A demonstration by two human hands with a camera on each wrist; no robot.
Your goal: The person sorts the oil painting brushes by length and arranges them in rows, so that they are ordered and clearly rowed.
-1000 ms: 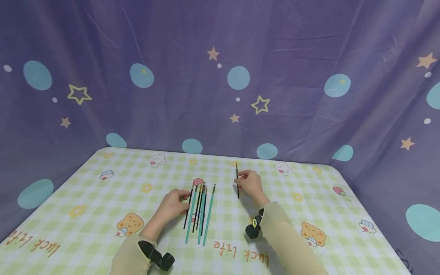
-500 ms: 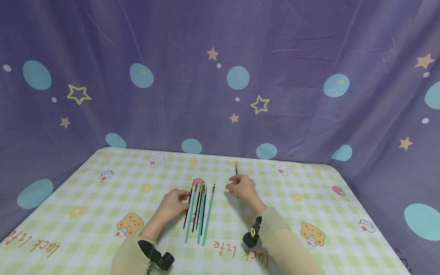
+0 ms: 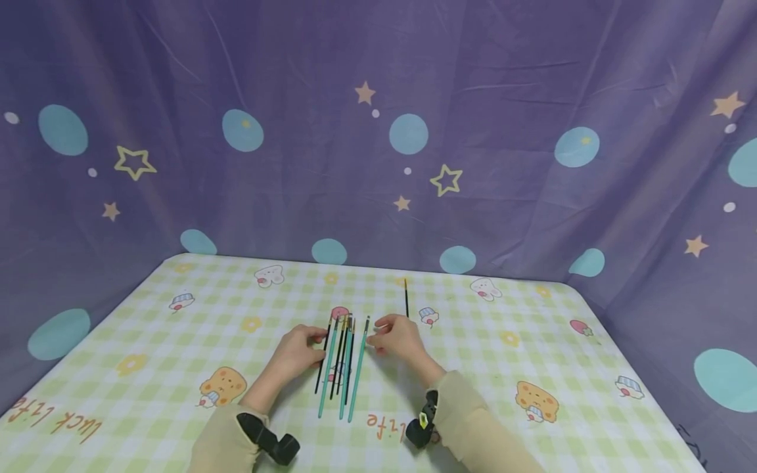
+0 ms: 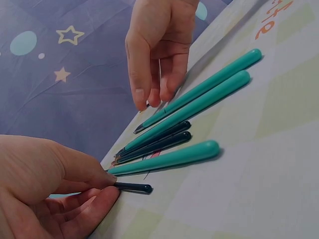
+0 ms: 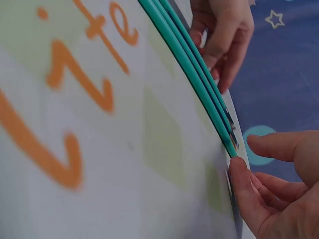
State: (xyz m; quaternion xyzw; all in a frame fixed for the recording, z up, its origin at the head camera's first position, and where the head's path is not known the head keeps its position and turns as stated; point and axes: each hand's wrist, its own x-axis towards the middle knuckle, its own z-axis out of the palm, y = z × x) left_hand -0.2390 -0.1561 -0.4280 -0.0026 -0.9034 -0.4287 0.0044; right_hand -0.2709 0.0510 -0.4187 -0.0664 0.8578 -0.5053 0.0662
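Several slim paintbrushes, some turquoise and some black, lie side by side at mid-table in the head view. My left hand pinches the leftmost black paintbrush, whose rounded end pokes out past the fingertips in the left wrist view. On the other side of the group, my right hand reaches the outermost turquoise paintbrush. One fingertip meets this brush near its bristle end in the right wrist view, while another finger stands apart from it with a gap between.
A single black paintbrush lies separately behind my right hand, its lower part hidden. The table wears a green checked cloth with printed cartoons and lettering. A purple curtain hangs beyond the far edge.
My right hand has let go of the single black paintbrush and moved left and nearer, to the outermost turquoise one. My left hand has stayed in place.
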